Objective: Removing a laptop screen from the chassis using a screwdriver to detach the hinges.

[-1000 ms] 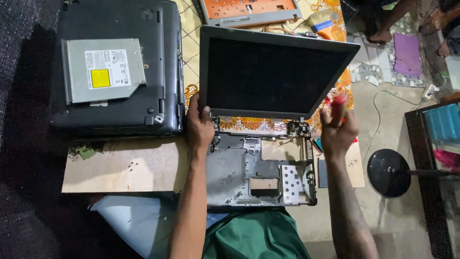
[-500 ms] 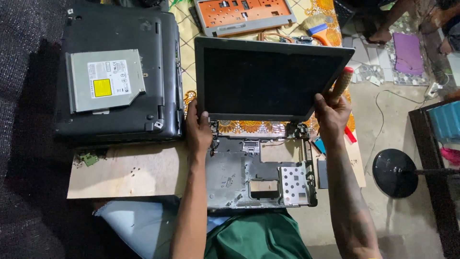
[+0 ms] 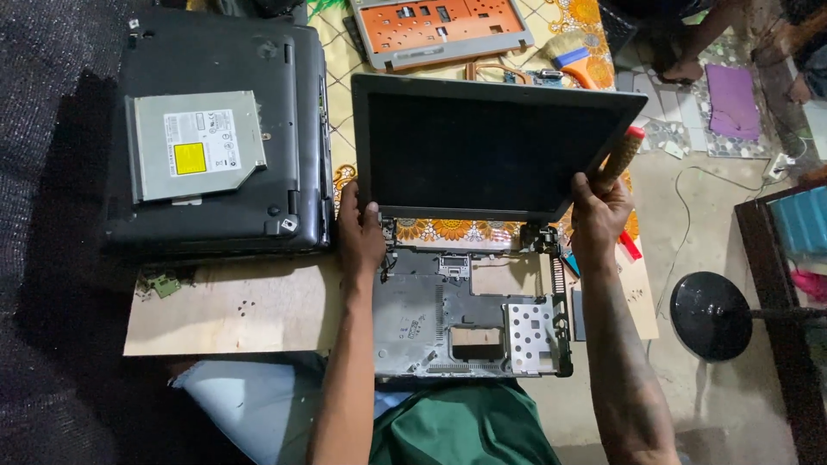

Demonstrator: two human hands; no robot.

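Observation:
A black laptop screen panel [image 3: 482, 146] stands raised above an opened grey laptop base [image 3: 469, 314] that lies on my lap. My left hand [image 3: 357, 232] grips the panel's lower left corner. My right hand [image 3: 600, 211] holds the panel's right edge together with a screwdriver [image 3: 622, 153] that has a tan handle and a red cap. The base shows bare metal plates and an empty rectangular cutout. The hinges at the panel's foot sit just over the base's back edge.
A closed black laptop [image 3: 220, 138] with a silver optical drive [image 3: 196, 145] on top lies at the left. A wooden board [image 3: 233, 306] sits beneath. An orange-lined cover [image 3: 448, 30] and a brush [image 3: 577, 56] lie behind. A round black stand base [image 3: 711, 314] is at the right.
The screen panel has been lifted and shifted slightly left and up. My right hand has moved up its right edge. My left hand stays at the lower left corner.

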